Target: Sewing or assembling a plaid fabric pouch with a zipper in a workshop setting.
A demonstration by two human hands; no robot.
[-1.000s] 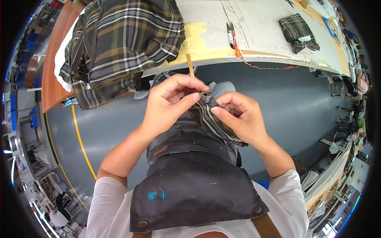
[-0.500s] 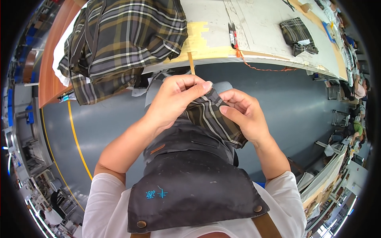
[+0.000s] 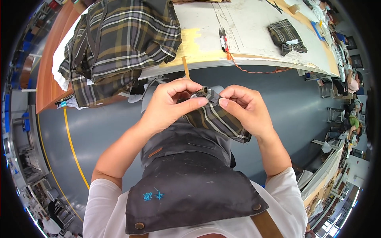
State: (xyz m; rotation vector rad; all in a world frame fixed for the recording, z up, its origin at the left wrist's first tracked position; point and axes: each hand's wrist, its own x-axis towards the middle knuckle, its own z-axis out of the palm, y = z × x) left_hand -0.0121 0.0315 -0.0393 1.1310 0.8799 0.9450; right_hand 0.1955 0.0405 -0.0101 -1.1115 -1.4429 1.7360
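Above my lap I hold a plaid fabric piece [image 3: 214, 121], dark with olive, grey and white stripes. My left hand [image 3: 174, 100] pinches its upper edge between thumb and fingers, where the cloth is folded over in a small curl. Just to the right, my right hand [image 3: 246, 106] grips the same folded band, thumb on top. From there the fabric hangs down beneath my right hand. The fingertips under the cloth are partly hidden.
A large heap of matching plaid cloth [image 3: 123, 35] hangs over the left front edge of the worktable [image 3: 246, 23]. On the table lie a marker-like tool [image 3: 223, 39] with an orange cord [image 3: 246, 70] and a small folded plaid piece [image 3: 286, 35]. People sit far right.
My left fingers have shifted down slightly along the edge, and the fabric's upper corner now curls over. My right hand still grips the band. The view has moved a little.
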